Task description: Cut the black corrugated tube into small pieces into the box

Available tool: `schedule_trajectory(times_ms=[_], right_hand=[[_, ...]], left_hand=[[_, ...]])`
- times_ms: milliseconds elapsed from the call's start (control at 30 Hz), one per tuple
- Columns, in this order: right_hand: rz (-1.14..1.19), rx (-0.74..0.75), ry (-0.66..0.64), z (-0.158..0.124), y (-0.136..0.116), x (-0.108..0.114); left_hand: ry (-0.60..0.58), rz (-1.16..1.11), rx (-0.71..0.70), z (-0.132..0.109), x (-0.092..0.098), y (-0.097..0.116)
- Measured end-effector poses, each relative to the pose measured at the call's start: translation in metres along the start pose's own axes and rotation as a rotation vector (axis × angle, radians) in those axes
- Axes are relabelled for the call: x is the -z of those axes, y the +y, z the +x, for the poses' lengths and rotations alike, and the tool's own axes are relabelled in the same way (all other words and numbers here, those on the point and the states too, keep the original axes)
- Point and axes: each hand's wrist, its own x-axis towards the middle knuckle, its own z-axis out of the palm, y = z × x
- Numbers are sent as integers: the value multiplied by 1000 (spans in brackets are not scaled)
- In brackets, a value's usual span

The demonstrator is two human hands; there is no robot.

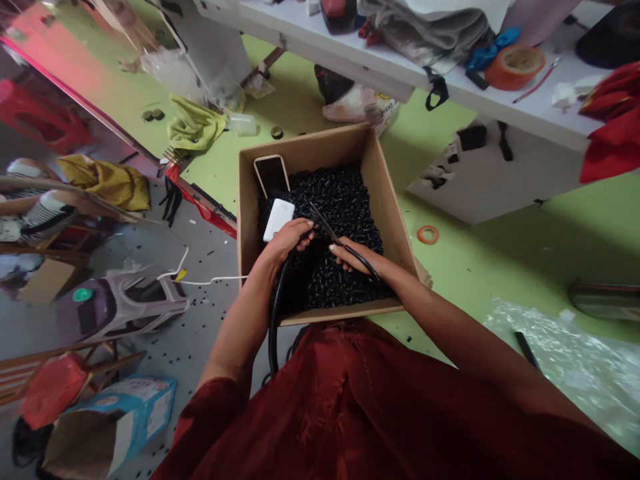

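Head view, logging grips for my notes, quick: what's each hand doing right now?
Left hand: closed, holding a black corrugated plastic tube.
Right hand: closed, holding black-handled scissors.

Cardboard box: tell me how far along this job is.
Done: a heap of short black tube pieces fills the cardboard box. In hand: the left hand grips black corrugated tube, the right hand works scissors. Remaining: tube hangs uncut below the box.

Black ribbed tubing pieces [340, 200]; brown cardboard box [385, 200]; white power bank [279, 220]; dark red shirt [350, 407]; orange tape roll [515, 67]; lime-green floor [450, 280].
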Motion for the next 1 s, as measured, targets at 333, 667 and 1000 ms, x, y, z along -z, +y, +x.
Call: schedule_trajectory(times_ms=[333,667,1000], right_hand=[[20,26,-28,2,6,1],[-16,44,48,-13,-10,2],[-387,93,104,0,2,1]], left_hand=[[-53,7,3,0,3,-1],[-52,-18,61,1,2,-1],[-67,-77,148,12,1,-18]])
